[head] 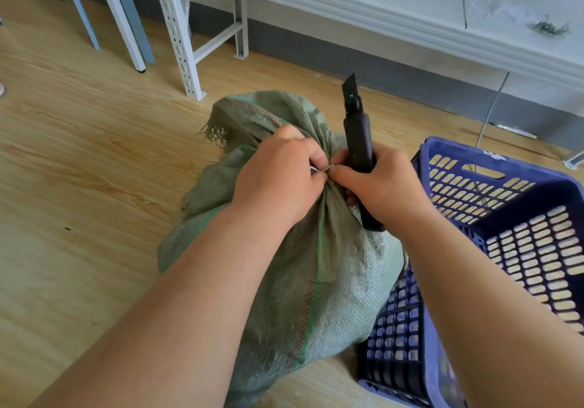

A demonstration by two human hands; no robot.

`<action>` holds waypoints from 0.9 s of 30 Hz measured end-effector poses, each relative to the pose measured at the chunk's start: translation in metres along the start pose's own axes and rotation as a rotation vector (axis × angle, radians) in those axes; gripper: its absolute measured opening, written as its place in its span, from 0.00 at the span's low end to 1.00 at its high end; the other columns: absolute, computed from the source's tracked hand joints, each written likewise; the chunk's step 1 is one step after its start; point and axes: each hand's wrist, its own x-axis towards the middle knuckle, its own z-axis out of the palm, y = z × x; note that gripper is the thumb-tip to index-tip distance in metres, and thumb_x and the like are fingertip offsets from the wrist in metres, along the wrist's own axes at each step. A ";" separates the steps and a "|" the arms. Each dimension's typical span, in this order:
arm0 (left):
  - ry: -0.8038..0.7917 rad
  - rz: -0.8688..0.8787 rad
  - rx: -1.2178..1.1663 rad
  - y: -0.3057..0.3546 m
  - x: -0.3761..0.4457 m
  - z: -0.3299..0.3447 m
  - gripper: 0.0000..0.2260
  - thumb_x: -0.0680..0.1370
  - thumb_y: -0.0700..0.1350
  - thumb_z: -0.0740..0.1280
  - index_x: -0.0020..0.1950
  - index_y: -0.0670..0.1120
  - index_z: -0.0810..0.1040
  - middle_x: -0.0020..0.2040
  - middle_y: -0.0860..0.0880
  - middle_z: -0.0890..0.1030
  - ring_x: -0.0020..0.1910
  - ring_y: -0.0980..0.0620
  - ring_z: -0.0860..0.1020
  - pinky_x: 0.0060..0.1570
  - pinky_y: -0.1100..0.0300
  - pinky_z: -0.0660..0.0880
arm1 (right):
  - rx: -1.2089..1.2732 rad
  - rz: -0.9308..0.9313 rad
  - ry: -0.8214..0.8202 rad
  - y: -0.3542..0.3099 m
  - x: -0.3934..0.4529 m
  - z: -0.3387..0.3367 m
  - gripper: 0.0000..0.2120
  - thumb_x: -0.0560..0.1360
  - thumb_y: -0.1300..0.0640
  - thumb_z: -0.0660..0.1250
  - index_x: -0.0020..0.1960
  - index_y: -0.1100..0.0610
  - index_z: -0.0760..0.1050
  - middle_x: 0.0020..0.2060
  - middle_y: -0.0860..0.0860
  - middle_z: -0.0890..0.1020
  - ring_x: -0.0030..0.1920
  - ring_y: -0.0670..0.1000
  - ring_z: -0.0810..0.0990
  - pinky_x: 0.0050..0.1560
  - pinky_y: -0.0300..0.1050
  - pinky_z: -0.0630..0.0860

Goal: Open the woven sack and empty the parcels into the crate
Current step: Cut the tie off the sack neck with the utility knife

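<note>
One wooden floor (pixel 79 161) carries everything here, and along its far edge runs one white workbench (pixel 395 6) on perforated metal legs. One green woven sack (pixel 316 281) stands on the floor in the middle of the view, bulging and full, its neck gathered tight and its frayed top flopped away from the person; a red and green stripe runs down its side. No parcels can be seen through the weave. One blue slotted plastic crate (pixel 521 233) sits just to the right of the sack, touching it, tilted so its open mouth shows. Two bare hands meet at the gathered neck of the sack, close together. The left hand (pixel 278 180) has its fingers curled, pinching a thin pale tie (pixel 319 169) wrapped round the neck. The right hand (pixel 385 186) is closed around one black utility knife (pixel 358 142), held upright with its short dark blade pointing up and away from the person, while the thumb and forefinger of that same hand press against the tie beside the left fingers.
</note>
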 end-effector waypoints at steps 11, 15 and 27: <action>0.144 0.013 -0.218 0.036 -0.020 0.030 0.03 0.77 0.44 0.68 0.43 0.51 0.80 0.51 0.54 0.71 0.46 0.60 0.68 0.43 0.75 0.61 | 0.201 0.049 0.010 0.017 -0.037 -0.037 0.07 0.74 0.60 0.72 0.51 0.53 0.81 0.31 0.42 0.79 0.29 0.43 0.76 0.31 0.37 0.76; 0.198 0.002 -0.212 0.042 -0.023 0.022 0.03 0.76 0.44 0.69 0.43 0.50 0.80 0.50 0.53 0.71 0.48 0.59 0.69 0.45 0.74 0.61 | 0.152 -0.006 0.051 0.008 -0.051 -0.050 0.10 0.75 0.54 0.71 0.56 0.49 0.80 0.35 0.45 0.78 0.30 0.41 0.76 0.31 0.32 0.74; 0.177 -0.024 -0.157 0.036 0.003 0.034 0.02 0.76 0.45 0.69 0.44 0.52 0.78 0.52 0.55 0.71 0.47 0.62 0.67 0.44 0.73 0.59 | 0.231 0.358 -0.264 0.030 -0.062 -0.054 0.23 0.82 0.41 0.50 0.50 0.54 0.79 0.28 0.51 0.76 0.27 0.49 0.71 0.28 0.43 0.69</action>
